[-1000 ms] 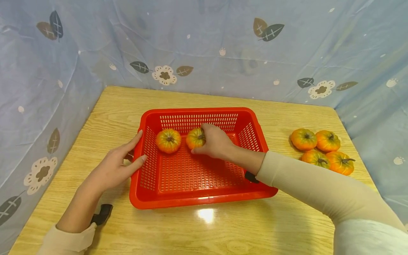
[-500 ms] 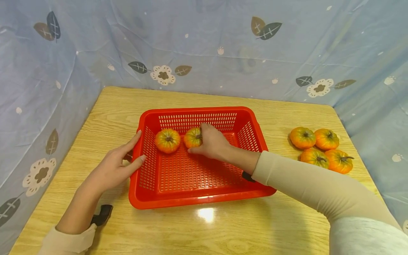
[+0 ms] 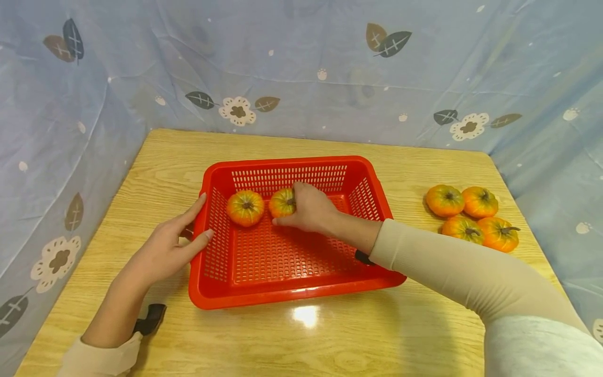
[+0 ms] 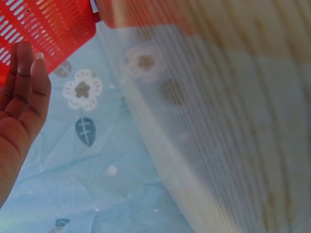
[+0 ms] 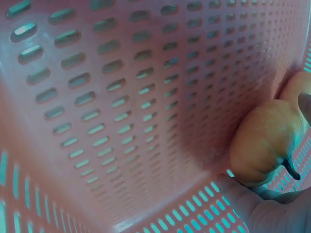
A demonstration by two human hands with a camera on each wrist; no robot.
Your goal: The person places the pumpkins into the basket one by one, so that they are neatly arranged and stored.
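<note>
My right hand (image 3: 314,208) reaches into the red plastic basket (image 3: 297,298) and grips a small orange-and-green pumpkin (image 3: 281,203) from its right side. A second pumpkin (image 3: 245,208) sits just left of it, near the basket's left wall. In the right wrist view, the gripped pumpkin (image 5: 265,143) shows its dark curved stem, with fingers (image 5: 240,196) against it. At the basket's left end is my left hand (image 3: 170,248), its thumb lying over the rim. The left wrist view shows that hand's straight fingers (image 4: 39,85) against the slotted outer wall.
Several more pumpkins (image 3: 479,202) stand grouped on the wooden table (image 3: 330,340), right of the basket. A blue patterned curtain (image 3: 301,68) surrounds the table's back and sides. A black wrist strap piece (image 3: 153,318) shows by the left sleeve.
The pumpkin in my right hand has slid slightly left, narrowing the gap to the second pumpkin. My left hand stays at the rim. The head view has shifted a little.
</note>
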